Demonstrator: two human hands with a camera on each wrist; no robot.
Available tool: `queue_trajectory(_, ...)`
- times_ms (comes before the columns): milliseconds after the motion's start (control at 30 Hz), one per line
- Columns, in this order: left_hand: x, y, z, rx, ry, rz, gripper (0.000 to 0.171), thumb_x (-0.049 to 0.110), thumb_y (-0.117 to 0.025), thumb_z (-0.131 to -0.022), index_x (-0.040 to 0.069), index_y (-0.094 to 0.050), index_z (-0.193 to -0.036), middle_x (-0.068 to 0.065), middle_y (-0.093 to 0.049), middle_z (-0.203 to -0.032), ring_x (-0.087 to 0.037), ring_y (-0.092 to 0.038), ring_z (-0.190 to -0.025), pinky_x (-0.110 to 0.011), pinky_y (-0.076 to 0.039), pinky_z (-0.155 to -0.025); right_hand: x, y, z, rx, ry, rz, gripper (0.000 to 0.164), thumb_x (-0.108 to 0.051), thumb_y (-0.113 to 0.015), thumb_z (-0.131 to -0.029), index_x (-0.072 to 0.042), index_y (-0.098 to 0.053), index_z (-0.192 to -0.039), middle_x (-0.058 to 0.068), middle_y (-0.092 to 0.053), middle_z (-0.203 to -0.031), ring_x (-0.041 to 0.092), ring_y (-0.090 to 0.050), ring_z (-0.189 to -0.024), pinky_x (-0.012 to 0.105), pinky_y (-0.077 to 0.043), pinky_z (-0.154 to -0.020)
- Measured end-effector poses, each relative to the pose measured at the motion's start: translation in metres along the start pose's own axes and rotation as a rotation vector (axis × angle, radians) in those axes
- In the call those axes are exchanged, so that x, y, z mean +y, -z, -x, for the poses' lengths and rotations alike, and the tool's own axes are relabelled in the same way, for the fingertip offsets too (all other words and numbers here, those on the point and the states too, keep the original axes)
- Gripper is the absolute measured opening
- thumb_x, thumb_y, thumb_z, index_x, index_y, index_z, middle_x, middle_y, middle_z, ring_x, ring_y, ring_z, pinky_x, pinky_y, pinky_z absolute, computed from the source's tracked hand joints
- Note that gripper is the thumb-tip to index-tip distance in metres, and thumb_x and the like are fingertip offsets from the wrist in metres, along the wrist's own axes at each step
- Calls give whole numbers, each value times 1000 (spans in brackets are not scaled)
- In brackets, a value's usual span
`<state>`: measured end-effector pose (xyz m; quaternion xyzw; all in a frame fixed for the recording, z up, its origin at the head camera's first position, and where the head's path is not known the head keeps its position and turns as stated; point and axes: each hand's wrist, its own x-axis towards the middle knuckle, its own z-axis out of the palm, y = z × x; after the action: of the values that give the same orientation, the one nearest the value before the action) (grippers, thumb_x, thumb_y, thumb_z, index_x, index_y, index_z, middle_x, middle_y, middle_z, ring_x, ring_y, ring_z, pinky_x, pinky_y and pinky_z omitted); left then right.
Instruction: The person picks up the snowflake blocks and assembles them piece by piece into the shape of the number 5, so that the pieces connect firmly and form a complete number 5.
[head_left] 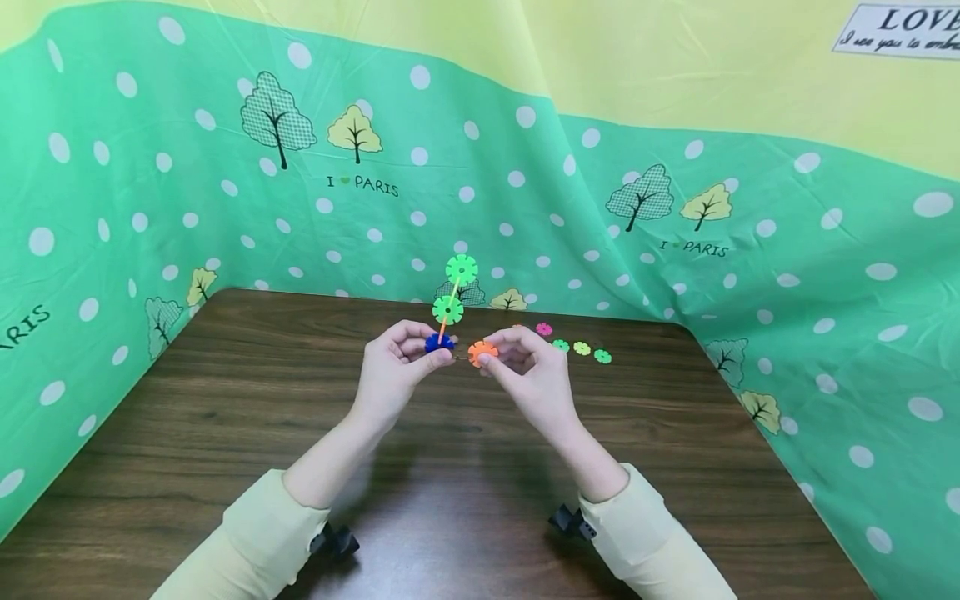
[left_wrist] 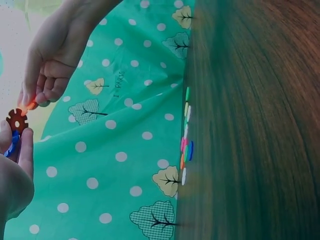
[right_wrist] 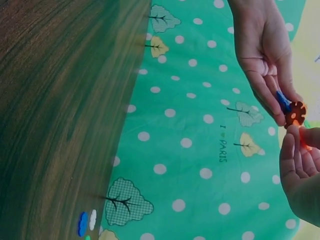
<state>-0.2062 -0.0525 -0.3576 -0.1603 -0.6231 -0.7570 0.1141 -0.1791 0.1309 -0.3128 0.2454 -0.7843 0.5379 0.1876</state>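
Observation:
Over the table, my left hand [head_left: 390,367] pinches a blue notched disc [head_left: 439,343] between thumb and fingers. A chain of discs rises from it: an orange one seen edge-on, a green disc [head_left: 448,310], a thin yellow one edge-on, then a top green disc [head_left: 461,269]. My right hand [head_left: 536,375] pinches an orange notched disc [head_left: 483,353] by thumb and fingers. Between the two hands, the wrist views show a brown notched disc [left_wrist: 18,120] with the blue disc [right_wrist: 283,101] on one side and the orange disc [left_wrist: 31,104] meeting its other edge.
Loose discs lie on the dark wooden table [head_left: 450,467] beyond my right hand, among them pink [head_left: 543,329], yellow [head_left: 582,347] and green [head_left: 603,356]. The wrist views add blue [right_wrist: 82,224] and white [right_wrist: 93,219] ones. A green dotted cloth [head_left: 420,192] hangs around the table.

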Motion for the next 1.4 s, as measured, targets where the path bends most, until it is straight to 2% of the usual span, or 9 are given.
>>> queue_trajectory(133,-1,-3,2,35,7,3,26,5,-76,-78,-1,-57,-95,-10,-73,-90,-17,-70,-77,-25,-55,-69,1,-2,0,7,-15,-3,15,3,-70,-81,3,-66,-96,16,-69,-78,25,-68,-67,25,-55,-62)
queue_trajectory(233,-3,-5,3,47,5,5,25,4,-75,-78,-1,-57,-94,-6,-74,-87,-17,-70,-77,-25,-55,-70,15,-4,-1,15,-21,-28,16,1,-71,-81,1,-67,-96,14,-70,-78,22,-68,-67,25,-55,-61)
queue_trajectory(367,-6,-5,3,44,4,35,26,4,-74,-79,-2,-56,-95,-13,-72,-92,-19,-71,-78,-30,-56,-75,34,-7,-2,21,-28,-88,16,-3,-72,-81,-3,-67,-97,12,-70,-80,17,-69,-67,30,-56,-61)
queue_trajectory(500,-6,-5,3,14,15,143,24,1,-71,-81,-3,-53,-97,-25,-67,-101,-22,-71,-82,-37,-56,-79,37,-8,-3,14,-49,-144,17,-4,-73,-81,-1,-66,-97,15,-70,-81,17,-69,-66,32,-57,-61)
queue_trajectory(600,-7,-6,4,-7,21,220,23,0,-68,-84,-3,-52,-100,-27,-65,-106,-23,-70,-90,-41,-54,-81,38,-7,-4,7,-67,-187,20,-3,-72,-82,1,-65,-99,18,-69,-82,17,-69,-67,32,-57,-63)
queue_trajectory(700,-8,-6,4,1,25,253,23,1,-67,-85,-3,-51,-102,-24,-65,-105,-25,-69,-93,-42,-54,-82,38,-7,-6,6,-79,-230,22,-3,-72,-82,3,-63,-101,20,-69,-84,17,-69,-68,34,-58,-66)
queue_trajectory(1067,-15,-22,3,47,64,166,25,1,-69,-84,-11,-60,-104,-8,-70,-88,-15,-68,-76,-32,-57,-75,40,-6,-10,59,-72,-322,22,-5,-68,-86,7,-63,-104,20,-67,-87,16,-69,-69,35,-57,-69)
queue_trajectory(1300,-18,-27,0,82,75,186,22,2,-70,-83,-9,-61,-100,-3,-71,-86,-16,-68,-78,-30,-57,-72,38,-5,-10,37,-80,-301,22,-5,-67,-87,7,-65,-105,22,-68,-88,17,-70,-70,34,-57,-70)
queue_trajectory(1400,-20,-29,0,90,80,193,24,2,-70,-83,-10,-60,-101,-2,-71,-86,-16,-68,-80,-30,-57,-71,30,-3,-9,21,-84,-263,21,-2,-67,-86,6,-67,-104,22,-69,-88,23,-69,-71,34,-57,-69)
